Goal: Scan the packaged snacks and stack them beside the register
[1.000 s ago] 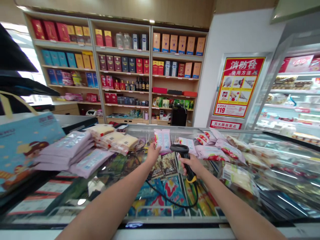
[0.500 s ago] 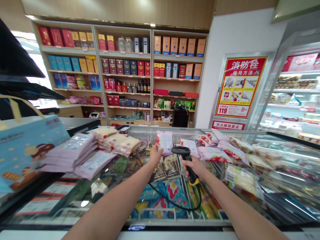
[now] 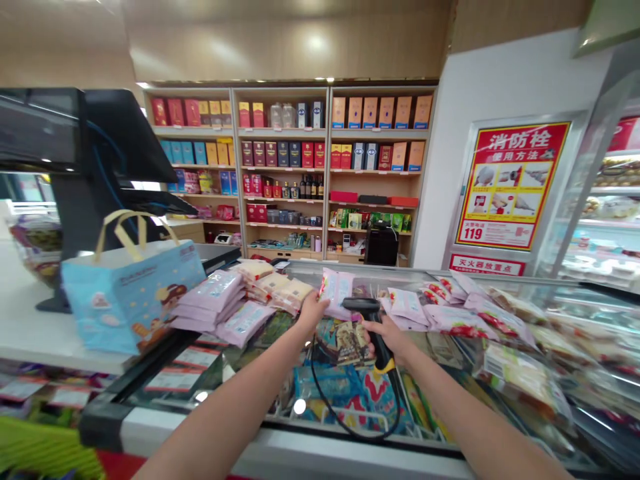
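Note:
My left hand point(image 3: 314, 311) is closed on the left edge of a pale pink snack packet point(image 3: 338, 288) with a strawberry picture, held upright above the freezer's glass top. My right hand point(image 3: 386, 335) wraps round the handle of a black barcode scanner point(image 3: 362, 305), a yellow patch near its base. The scanner's head is just in front of the packet's lower right part. A black cable point(image 3: 320, 390) loops from the handle over the glass. Similar pink packets point(image 3: 407, 305) lie right of the scanner, and others are stacked point(image 3: 213, 293) at the left.
Bread-like packs point(image 3: 273, 283) lie beside the left stack, with more wrapped food point(image 3: 520, 373) at the right. A light-blue paper bag point(image 3: 127, 293) stands by the freezer's left edge, before a dark monitor point(image 3: 117, 133). Shelves of boxed goods point(image 3: 280, 153) line the back wall.
My view has turned left, so the blue bag, monitor and freezer corner show more fully. Both hands keep their holds on the packet and the scanner.

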### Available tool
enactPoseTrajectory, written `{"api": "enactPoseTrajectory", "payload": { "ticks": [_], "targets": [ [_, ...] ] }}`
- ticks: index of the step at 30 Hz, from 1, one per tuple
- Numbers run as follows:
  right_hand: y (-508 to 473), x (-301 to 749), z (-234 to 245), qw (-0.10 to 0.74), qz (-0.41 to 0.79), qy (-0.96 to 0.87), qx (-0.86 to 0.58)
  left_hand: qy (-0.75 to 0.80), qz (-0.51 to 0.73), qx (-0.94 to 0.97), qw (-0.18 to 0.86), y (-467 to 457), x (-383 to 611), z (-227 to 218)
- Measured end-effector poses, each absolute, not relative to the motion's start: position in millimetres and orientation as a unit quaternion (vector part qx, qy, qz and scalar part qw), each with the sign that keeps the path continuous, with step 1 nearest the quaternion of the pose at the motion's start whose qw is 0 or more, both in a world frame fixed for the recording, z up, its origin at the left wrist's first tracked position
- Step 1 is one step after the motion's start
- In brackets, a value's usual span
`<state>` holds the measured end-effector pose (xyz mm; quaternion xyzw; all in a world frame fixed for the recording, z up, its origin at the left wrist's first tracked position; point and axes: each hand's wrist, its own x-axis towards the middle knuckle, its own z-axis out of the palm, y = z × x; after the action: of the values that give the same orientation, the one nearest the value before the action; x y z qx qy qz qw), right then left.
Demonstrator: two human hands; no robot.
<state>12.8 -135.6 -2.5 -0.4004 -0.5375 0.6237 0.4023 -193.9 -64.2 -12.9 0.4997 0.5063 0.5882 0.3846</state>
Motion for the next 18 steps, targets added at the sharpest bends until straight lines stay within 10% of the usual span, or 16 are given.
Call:
{"api": "enactPoseTrajectory", "payload": {
  "ticks": [10, 18],
  "targets": [
    [-147.7, -111.1, 18.3, 0.362, 0.661, -0.567, -0.333, 0.634, 0.558, 0.445, 0.298, -135.6, -352.6, 23.3],
    [-143.6, -164.2, 20.2, 0.318, 0.65, -0.612, -0.319, 0.791, 0.269, 0.547, -0.044, -159.3, -385.2, 42.5]
  ]
}}
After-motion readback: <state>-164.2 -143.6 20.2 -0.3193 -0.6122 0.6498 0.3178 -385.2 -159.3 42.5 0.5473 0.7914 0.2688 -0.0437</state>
